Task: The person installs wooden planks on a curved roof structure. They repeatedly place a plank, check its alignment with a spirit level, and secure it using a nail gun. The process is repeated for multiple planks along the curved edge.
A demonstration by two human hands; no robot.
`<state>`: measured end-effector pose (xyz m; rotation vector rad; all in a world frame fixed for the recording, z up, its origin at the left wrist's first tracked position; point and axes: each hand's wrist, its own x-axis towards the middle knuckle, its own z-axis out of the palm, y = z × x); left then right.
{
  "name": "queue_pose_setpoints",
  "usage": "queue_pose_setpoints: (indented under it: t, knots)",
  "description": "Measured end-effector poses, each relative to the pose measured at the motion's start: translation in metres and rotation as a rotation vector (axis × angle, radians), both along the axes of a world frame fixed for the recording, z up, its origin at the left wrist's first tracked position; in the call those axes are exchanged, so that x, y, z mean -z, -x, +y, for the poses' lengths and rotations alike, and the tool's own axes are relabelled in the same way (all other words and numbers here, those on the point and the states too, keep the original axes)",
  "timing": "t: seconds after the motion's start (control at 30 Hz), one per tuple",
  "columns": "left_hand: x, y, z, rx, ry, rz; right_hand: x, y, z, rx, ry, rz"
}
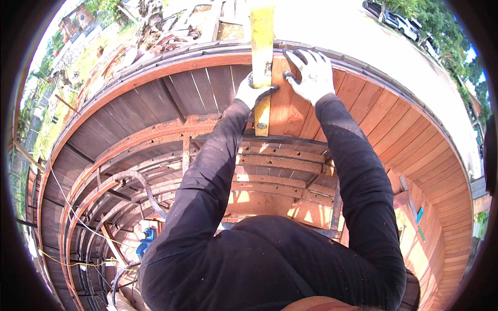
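A long yellow spirit level (262, 39) stands upright against the wooden planking, reaching up past the rim. My left hand (253, 93), in a white glove with dark fingertips, is closed around its lower part, thumb across the front. Just right of the level is a reddish-brown wooden plank (280, 98). Gloved in the same way, my right hand (314, 75) lies at the upper edge of the planks, its fingers and thumb spread apart. It touches the wood and grips nothing that I can see.
Curved planking surrounds me, with dark boards (122, 116) left and newer reddish boards (410, 132) right. Below run curved wooden ribs (155, 155), a grey hose (142, 179) and a blue tool (147, 241). A thin cable (78, 215) crosses the left side. Outside are timber scraps (176, 36).
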<state>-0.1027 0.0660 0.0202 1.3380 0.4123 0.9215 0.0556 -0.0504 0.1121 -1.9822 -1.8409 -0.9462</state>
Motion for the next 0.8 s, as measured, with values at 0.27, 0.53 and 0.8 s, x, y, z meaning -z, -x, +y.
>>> queue_pose_setpoints:
  t: [0.27,0.53,0.8]
  knots:
    - [0.003,-0.010,0.002,-0.074,-0.058,-0.069,-0.005,0.002,-0.002,0.016,0.055,-0.009]
    - [0.000,-0.007,-0.001,-0.102,-0.067,-0.025,-0.009,0.008,-0.004,0.032,0.071,0.005]
    - [0.007,-0.006,0.009,-0.033,-0.031,-0.108,-0.004,0.008,0.003,-0.008,0.025,0.028]
